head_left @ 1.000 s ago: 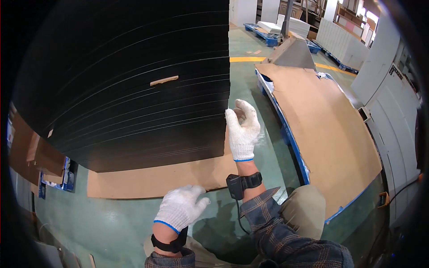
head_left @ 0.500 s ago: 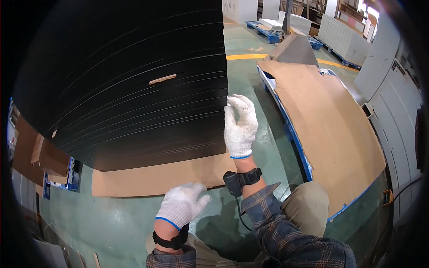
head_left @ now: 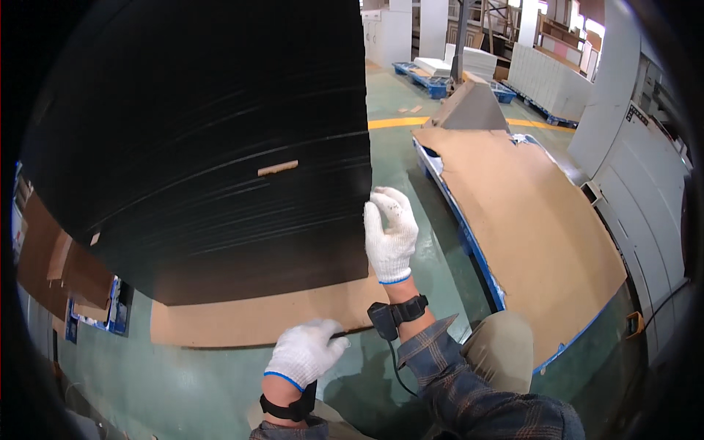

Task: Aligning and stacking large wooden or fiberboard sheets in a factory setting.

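A tall stack of black boards (head_left: 220,220) fills the left and middle of the view, with thin light lines along its layers. Beneath it lies a brown cardboard sheet (head_left: 242,323), sticking out toward me. My right hand (head_left: 391,235), in a white knit glove, is beside the stack's right edge, thumb and fingers curved and apart; whether the fingertips press on the boards is hard to tell. Low in front, my gloved left hand (head_left: 304,352) is at the sheet's near edge, thumb apart from the fingers. A dark strip shows between them, too small to name.
To the right a cardboard-covered blue pallet (head_left: 528,227) stands near my knee (head_left: 502,352), with a grey wedge-shaped metal part (head_left: 469,106) behind it. White machine panels (head_left: 638,191) line the far right. Brown boxes (head_left: 73,264) are at the left. Pallets with white boards (head_left: 546,81) stand farther back.
The view has tilted up, so the stack and pallet appear lower. My left hand has shifted slightly right along the cardboard edge. My right hand stays beside the stack's edge.
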Motion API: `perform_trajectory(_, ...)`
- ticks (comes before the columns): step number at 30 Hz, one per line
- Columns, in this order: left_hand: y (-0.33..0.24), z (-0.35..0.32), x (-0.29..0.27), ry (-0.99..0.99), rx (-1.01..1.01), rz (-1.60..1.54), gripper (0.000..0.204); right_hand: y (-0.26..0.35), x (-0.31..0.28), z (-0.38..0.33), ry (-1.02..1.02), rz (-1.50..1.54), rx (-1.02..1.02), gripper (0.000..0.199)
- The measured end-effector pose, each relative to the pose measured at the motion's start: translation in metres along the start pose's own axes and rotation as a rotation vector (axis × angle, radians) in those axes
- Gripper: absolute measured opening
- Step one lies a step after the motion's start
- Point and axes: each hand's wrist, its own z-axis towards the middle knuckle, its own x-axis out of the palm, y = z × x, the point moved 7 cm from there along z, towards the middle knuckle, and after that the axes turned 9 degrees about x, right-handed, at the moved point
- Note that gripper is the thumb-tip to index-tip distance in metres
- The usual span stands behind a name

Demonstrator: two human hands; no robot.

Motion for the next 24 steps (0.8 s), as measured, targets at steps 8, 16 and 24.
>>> perform_trajectory(8, -0.006, 0.011, 0.004, -0.004, 0.062, -0.036, 0.034, -0.002, 0.002, 0.011, 0.049, 0.089, 0.145, 0.006)
perform_trajectory(16, -0.003, 0.016, 0.007, 0.017, 0.071, -0.039, 0.033, 0.000, 0.003, 0.018, 0.057, 0.131, 0.186, 0.011)
perform_trajectory(24, 0.005, 0.018, 0.012, -0.012, 0.075, -0.033, 0.033, -0.007, 0.006, 0.022, 0.140, 0.116, 0.305, 0.016)
